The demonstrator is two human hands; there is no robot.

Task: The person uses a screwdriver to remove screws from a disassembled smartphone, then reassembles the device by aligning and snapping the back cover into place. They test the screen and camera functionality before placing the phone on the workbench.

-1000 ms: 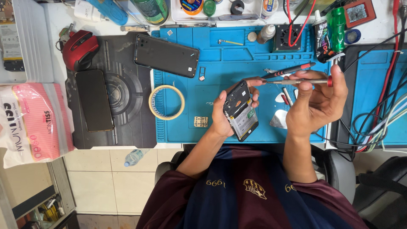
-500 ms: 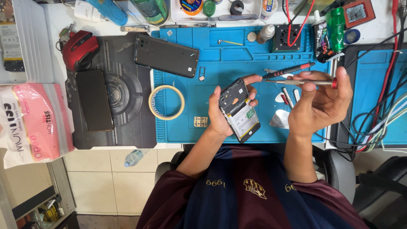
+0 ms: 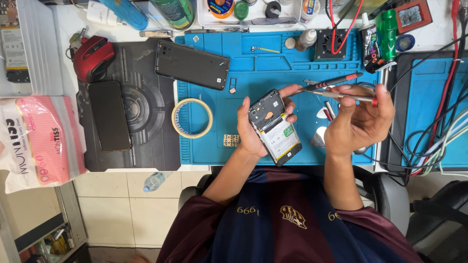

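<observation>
Left hand point(image 3: 253, 131) held an opened smartphone point(image 3: 274, 127) above the near middle of the blue repair mat point(image 3: 273, 58), fingers wrapped round its edges, back cover off, battery and board showing. Right hand point(image 3: 358, 122) sat just beside it, toward the mat's right edge, fingers closed on a thin screwdriver with a red end point(image 3: 336, 95); I saw its tip pointing toward the phone's upper end, but could not tell whether it touched. A red-and-black tool point(image 3: 336, 79) lay on the mat just beyond the right hand.

Toward the mat's far left corner lay a loose black back cover point(image 3: 192, 65). A roll of tape point(image 3: 192, 118) sat at the mat's left edge. Another dark phone point(image 3: 109, 116) rested on the black pad point(image 3: 146, 141) left of the mat, with a red mouse point(image 3: 92, 57) at the table's far left.
</observation>
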